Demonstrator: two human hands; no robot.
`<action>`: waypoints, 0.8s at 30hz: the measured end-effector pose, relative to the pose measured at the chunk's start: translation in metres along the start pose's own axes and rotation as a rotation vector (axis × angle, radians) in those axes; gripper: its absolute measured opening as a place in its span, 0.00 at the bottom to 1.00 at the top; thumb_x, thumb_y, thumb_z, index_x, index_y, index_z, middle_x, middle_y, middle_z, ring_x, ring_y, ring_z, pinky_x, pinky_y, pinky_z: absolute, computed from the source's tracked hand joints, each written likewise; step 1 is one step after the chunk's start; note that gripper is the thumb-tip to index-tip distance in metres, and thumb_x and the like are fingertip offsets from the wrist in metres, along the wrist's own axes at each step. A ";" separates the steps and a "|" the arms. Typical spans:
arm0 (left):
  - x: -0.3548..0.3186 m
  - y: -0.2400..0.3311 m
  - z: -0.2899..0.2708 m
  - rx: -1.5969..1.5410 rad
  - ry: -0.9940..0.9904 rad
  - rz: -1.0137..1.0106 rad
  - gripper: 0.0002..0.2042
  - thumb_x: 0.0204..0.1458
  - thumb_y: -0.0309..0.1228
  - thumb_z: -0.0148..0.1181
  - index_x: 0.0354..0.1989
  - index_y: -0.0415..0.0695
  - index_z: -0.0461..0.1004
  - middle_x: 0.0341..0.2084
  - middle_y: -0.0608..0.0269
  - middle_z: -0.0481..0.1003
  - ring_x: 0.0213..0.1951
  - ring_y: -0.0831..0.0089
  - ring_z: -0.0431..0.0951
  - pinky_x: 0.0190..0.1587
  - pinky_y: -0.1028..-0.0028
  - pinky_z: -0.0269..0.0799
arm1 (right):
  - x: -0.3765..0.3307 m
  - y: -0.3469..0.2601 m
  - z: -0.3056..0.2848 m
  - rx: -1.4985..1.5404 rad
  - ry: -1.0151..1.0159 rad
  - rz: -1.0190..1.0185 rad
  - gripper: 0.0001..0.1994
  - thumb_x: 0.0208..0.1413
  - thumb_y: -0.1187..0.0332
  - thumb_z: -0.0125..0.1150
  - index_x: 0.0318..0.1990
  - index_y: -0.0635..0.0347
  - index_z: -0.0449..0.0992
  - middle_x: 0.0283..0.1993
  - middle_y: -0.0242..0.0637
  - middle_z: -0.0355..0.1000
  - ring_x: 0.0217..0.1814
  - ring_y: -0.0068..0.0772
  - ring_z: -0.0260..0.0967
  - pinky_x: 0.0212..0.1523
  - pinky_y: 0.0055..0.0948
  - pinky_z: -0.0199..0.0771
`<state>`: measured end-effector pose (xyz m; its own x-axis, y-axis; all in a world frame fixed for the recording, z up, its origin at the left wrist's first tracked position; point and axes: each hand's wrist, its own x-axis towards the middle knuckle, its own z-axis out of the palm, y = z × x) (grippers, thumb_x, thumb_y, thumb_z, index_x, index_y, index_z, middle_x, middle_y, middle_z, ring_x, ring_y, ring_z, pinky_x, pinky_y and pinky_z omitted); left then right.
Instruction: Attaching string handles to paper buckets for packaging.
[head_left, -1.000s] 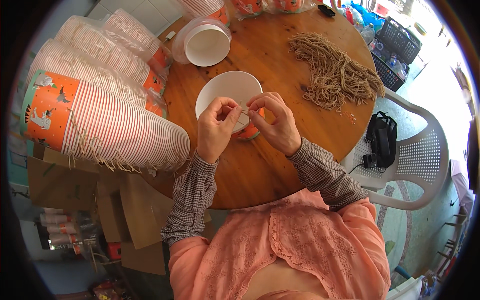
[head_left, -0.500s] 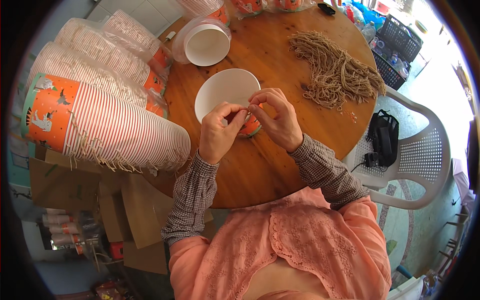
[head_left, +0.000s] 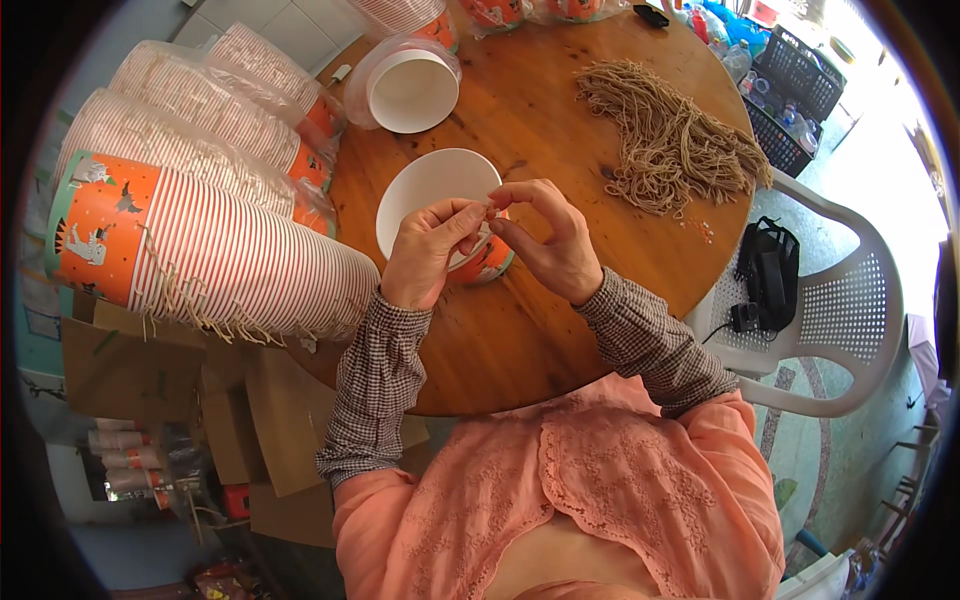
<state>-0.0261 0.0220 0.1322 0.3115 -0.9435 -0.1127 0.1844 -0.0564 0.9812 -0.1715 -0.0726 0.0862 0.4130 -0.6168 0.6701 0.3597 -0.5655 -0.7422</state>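
Note:
A paper bucket [head_left: 430, 190], white inside with an orange printed outside, stands tilted on the wooden table in front of me. At its near right rim my left hand [head_left: 428, 252] is closed, thumb and forefinger pinched together. My right hand [head_left: 552, 240] meets it there, its thumb and forefinger curled toward the same spot. Something small and pale is between the fingertips, too small to make out. To the right lies a loose bundle of tan twine [head_left: 670, 140]. A long nested stack of similar buckets [head_left: 240, 245], with short twine ends hanging from it, lies at the left.
Plastic-wrapped bucket stacks [head_left: 200, 110] crowd the table's left side, and another wrapped stack [head_left: 412, 92] opens toward me behind the bucket. A white plastic chair [head_left: 850, 310] with a black bag [head_left: 768, 275] stands right. Cardboard boxes [head_left: 290, 420] sit below left; black crates [head_left: 790, 100] stand far right.
The bucket has shifted slightly left and toward me, its orange side showing more. Both hands have moved a little left, their fingertips still together at the rim.

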 end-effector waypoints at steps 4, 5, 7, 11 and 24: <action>0.000 -0.001 0.000 0.019 -0.021 0.028 0.10 0.60 0.30 0.58 0.39 0.34 0.78 0.25 0.72 0.72 0.26 0.86 0.66 0.31 0.85 0.63 | 0.004 0.004 -0.005 -0.141 -0.049 -0.114 0.07 0.51 0.74 0.65 0.38 0.58 0.77 0.35 0.35 0.74 0.42 0.38 0.69 0.45 0.34 0.70; 0.001 -0.001 -0.001 0.078 -0.023 0.068 0.09 0.59 0.30 0.58 0.39 0.35 0.78 0.25 0.72 0.73 0.27 0.86 0.67 0.31 0.86 0.64 | 0.004 0.006 -0.007 -0.141 -0.048 -0.114 0.07 0.51 0.74 0.65 0.38 0.58 0.77 0.35 0.35 0.74 0.42 0.38 0.69 0.45 0.34 0.70; -0.001 0.000 0.001 0.137 -0.024 0.107 0.09 0.59 0.29 0.58 0.39 0.35 0.78 0.25 0.72 0.73 0.27 0.86 0.67 0.31 0.86 0.64 | 0.005 0.008 -0.009 -0.207 -0.040 -0.160 0.07 0.52 0.75 0.64 0.39 0.61 0.77 0.34 0.35 0.75 0.39 0.30 0.72 0.41 0.29 0.71; -0.006 0.004 0.009 0.349 0.064 0.166 0.07 0.58 0.27 0.58 0.39 0.36 0.78 0.26 0.73 0.74 0.28 0.87 0.69 0.32 0.86 0.67 | 0.001 0.007 -0.007 -0.057 -0.016 0.068 0.04 0.54 0.74 0.62 0.37 0.60 0.76 0.33 0.34 0.73 0.33 0.26 0.70 0.33 0.25 0.70; 0.000 -0.012 -0.001 0.416 0.135 0.288 0.05 0.58 0.27 0.57 0.38 0.38 0.74 0.28 0.71 0.74 0.30 0.86 0.71 0.34 0.82 0.71 | -0.008 -0.003 -0.006 0.339 -0.060 0.487 0.04 0.66 0.70 0.46 0.41 0.61 0.64 0.31 0.31 0.71 0.26 0.15 0.66 0.23 0.17 0.68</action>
<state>-0.0274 0.0231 0.1206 0.4173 -0.8909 0.1790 -0.3036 0.0490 0.9515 -0.1811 -0.0696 0.0830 0.6405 -0.7235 0.2574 0.3601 -0.0130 -0.9328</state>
